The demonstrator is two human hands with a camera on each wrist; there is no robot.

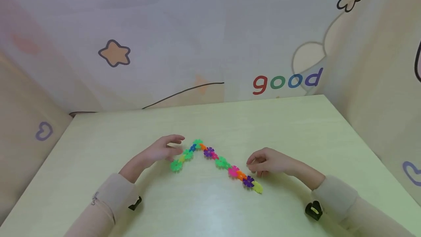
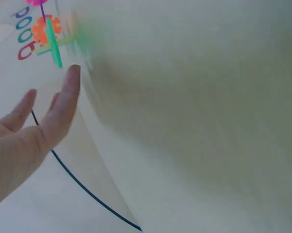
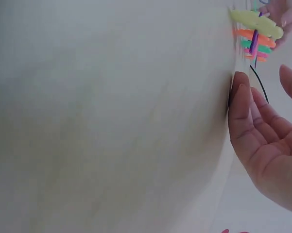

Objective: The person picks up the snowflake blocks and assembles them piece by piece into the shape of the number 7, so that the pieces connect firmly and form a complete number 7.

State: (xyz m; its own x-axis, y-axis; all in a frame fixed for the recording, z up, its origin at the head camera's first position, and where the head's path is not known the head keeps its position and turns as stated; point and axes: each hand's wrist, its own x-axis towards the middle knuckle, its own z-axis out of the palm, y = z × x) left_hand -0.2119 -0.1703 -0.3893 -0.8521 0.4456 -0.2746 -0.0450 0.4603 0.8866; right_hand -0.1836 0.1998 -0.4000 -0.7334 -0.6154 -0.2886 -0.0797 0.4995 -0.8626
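A chain of interlocking plastic snowflake discs [image 1: 223,162] in green, blue, orange, purple, pink and yellow lies bent across the table. Its corner is the green disc [image 1: 197,143] at the far side. Beside the chain's short left arm, my left hand [image 1: 164,148] hovers with loosely bent fingers and nothing in them. My right hand [image 1: 268,161] is just right of the long arm, near the yellow end disc [image 1: 257,187], its fingers loosely curved and holding nothing. In the right wrist view the right fingertips [image 3: 240,80] are low by the tabletop, apart from the yellow disc [image 3: 256,23].
The pale table [image 1: 210,211] meets a printed cloth backdrop [image 1: 184,28] at the back, with more cloth at both sides. Dark wrist-worn devices show under the left cuff [image 1: 135,203] and the right cuff [image 1: 314,210].
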